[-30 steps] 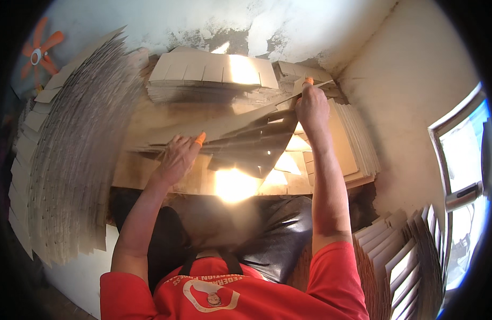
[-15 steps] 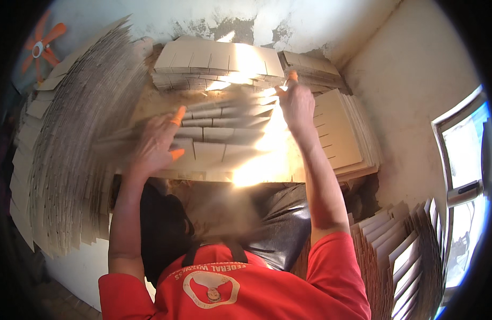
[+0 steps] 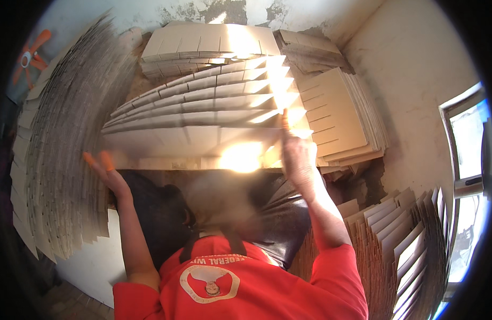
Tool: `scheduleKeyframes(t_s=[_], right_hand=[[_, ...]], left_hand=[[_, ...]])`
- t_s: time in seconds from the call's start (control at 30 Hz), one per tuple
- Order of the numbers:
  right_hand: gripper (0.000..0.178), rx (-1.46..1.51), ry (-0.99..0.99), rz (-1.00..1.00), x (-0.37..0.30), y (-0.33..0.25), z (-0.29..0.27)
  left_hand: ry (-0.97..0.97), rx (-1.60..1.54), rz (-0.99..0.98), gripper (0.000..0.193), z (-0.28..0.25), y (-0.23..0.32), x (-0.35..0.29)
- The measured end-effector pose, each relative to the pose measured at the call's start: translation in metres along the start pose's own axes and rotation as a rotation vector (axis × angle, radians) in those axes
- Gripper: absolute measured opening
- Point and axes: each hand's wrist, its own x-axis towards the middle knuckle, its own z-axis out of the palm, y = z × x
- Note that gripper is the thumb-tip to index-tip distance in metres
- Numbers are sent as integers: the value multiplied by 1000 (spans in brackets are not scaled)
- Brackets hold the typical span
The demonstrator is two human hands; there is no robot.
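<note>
Fanning out in front of the person is a stack of flat cardboard sheets, brown and stiff, with cut slots along the edges. The sheets lie long from left to right on the bench, each one peeking out behind the next like steps. The right hand is nearer. It touches the right end of the fan, and one finger points up. It is blurry, so I cannot tell if its grip is pinching a sheet. The left hand is off to the left, apart from the sheets, with its fingers spread wide and orange tips on them. More cardboard stands in tall piles beside it, and slotted sheets sit to the right.
</note>
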Motion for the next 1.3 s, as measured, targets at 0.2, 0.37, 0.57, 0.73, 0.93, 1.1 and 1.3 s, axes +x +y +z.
scheduleKeyframes(t_s=[0.2,0.37,0.57,0.73,0.93,1.1,1.3], right_hand=[[45,-68,76,116,1,60,5],[26,-48,96,154,-6,112,11],[30,101,57,172,-12,120,19],[37,66,85,184,-11,119,25],[34,607,2,382,1,147,-3],[48,-189,260,504,2,221,38],[56,-244,42,600,-7,277,90]], left_hand=[[-110,-396,-438,78,16,-71,18],[-239,-562,-548,77,71,-30,12],[-337,-686,-507,79,99,-32,31],[-328,-772,-563,77,120,-26,45],[-367,-878,-522,80,133,-27,67],[-442,-857,-597,76,139,-29,83],[-509,-796,-592,67,132,-36,112]])
